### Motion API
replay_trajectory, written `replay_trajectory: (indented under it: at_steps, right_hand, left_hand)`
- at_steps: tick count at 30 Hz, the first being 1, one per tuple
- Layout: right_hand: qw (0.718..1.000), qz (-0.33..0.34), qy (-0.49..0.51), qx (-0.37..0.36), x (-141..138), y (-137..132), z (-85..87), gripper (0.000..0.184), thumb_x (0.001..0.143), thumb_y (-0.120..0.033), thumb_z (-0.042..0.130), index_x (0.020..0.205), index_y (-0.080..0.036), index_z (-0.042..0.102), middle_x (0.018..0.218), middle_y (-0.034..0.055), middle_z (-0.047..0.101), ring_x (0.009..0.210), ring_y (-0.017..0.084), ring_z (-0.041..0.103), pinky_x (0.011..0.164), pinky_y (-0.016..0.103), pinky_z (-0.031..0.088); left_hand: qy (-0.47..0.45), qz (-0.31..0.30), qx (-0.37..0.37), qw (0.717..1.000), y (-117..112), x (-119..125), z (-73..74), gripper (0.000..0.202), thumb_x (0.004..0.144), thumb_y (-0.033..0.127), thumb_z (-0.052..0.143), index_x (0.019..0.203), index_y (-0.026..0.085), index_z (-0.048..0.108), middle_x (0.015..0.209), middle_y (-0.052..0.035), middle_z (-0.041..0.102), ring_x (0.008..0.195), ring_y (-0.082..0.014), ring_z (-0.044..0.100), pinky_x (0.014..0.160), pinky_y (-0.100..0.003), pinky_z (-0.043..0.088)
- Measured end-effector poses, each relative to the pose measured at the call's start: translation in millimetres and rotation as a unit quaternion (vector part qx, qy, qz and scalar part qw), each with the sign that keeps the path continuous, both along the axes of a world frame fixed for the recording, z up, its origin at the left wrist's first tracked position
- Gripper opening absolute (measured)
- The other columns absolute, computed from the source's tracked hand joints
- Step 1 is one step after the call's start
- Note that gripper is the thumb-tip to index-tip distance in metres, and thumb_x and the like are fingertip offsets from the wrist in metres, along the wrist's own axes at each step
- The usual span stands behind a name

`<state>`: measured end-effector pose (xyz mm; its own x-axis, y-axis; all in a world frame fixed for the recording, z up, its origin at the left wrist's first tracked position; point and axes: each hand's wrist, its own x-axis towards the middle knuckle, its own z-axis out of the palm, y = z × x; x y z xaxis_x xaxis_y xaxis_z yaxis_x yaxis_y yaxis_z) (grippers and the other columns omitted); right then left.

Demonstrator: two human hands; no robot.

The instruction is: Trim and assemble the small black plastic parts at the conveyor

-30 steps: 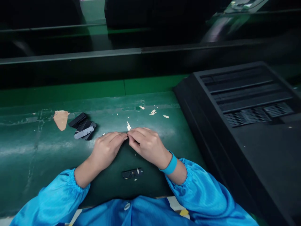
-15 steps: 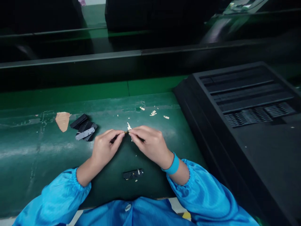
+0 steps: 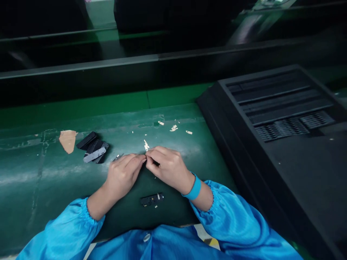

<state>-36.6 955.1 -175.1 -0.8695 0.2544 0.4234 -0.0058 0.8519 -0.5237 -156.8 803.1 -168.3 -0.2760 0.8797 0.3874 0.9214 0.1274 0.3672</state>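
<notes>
My left hand [image 3: 123, 173] and my right hand [image 3: 166, 166] meet fingertip to fingertip over the green belt [image 3: 40, 173], both pinched on a small dark part mostly hidden between the fingers. A pale scrap [image 3: 146, 145] lies just beyond the fingertips. Nearer me, a small black part [image 3: 151, 199] with a pale tab rests on the belt between my wrists. A pile of black and grey parts [image 3: 93, 148] sits to the left of my left hand.
A large black vented housing [image 3: 284, 122] fills the right side. Pale scraps [image 3: 175, 128] are scattered on the belt beyond my hands. A tan patch [image 3: 67, 140] marks the belt at the left. A dark rail [image 3: 81, 66] runs behind.
My hands lifted slightly with the fingertips pinched together, then came back down close to the belt. The view has shifted a little.
</notes>
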Motion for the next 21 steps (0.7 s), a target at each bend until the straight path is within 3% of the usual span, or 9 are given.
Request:
replay_trajectory:
  at_steps: [6, 11, 15, 19, 21]
  right_hand:
    - [0.998, -0.014, 0.004, -0.053, -2.1, 2.3, 2.1, 0.023, 0.093, -0.011, 0.054, 0.078, -0.021, 0.067, 0.072, 0.0007, 0.066, 0.067, 0.014, 0.062, 0.067, 0.025, 0.050]
    - [0.995, -0.018, 0.015, -0.096, -4.1, 2.2, 2.6, 0.020, 0.089, -0.009, 0.053, 0.078, -0.021, 0.066, 0.075, 0.0006, 0.064, 0.069, 0.013, 0.061, 0.066, 0.025, 0.048]
    - [0.991, -0.056, 0.029, -0.121, -2.9, 16.5, 3.4, 0.018, 0.087, -0.009, 0.055, 0.077, -0.020, 0.066, 0.073, -0.0003, 0.062, 0.065, 0.012, 0.058, 0.064, 0.024, 0.046]
    - [0.981, -0.183, -0.053, -0.028, 1.8, 40.7, 2.8, 0.023, 0.091, -0.021, 0.060, 0.068, -0.021, 0.063, 0.066, 0.0013, 0.062, 0.059, 0.015, 0.057, 0.060, 0.028, 0.042]
    - [0.974, -0.201, -0.104, -0.013, 2.8, 44.9, 2.3, 0.024, 0.095, -0.026, 0.054, 0.075, -0.020, 0.066, 0.074, 0.0062, 0.067, 0.064, 0.019, 0.060, 0.060, 0.031, 0.042]
  left_hand:
    - [-0.078, 0.025, 0.012, 0.997, 3.4, 0.1, -0.2, 0.018, 0.102, 0.023, 0.056, 0.101, 0.019, 0.073, 0.089, -0.0046, 0.079, 0.077, -0.0161, 0.074, 0.072, -0.026, 0.055]
    - [-0.152, 0.049, 0.009, 0.987, 5.2, 0.2, 3.4, 0.013, 0.099, 0.022, 0.060, 0.097, 0.019, 0.072, 0.085, -0.0025, 0.077, 0.073, -0.0143, 0.071, 0.067, -0.023, 0.053]
    - [-0.184, 0.076, 0.022, 0.980, 4.3, -3.4, 4.9, 0.011, 0.098, 0.020, 0.061, 0.098, 0.018, 0.072, 0.085, -0.0023, 0.076, 0.071, -0.0128, 0.071, 0.066, -0.022, 0.055]
    - [-0.061, 0.057, 0.086, 0.993, 1.0, -13.1, 5.3, 0.012, 0.097, 0.016, 0.064, 0.106, 0.018, 0.072, 0.092, -0.0040, 0.079, 0.079, -0.0141, 0.075, 0.073, -0.023, 0.059]
    - [0.032, 0.024, 0.130, 0.991, -2.0, -17.6, 5.2, 0.018, 0.094, 0.011, 0.068, 0.111, 0.016, 0.071, 0.097, -0.0059, 0.080, 0.083, -0.0150, 0.076, 0.078, -0.024, 0.060]
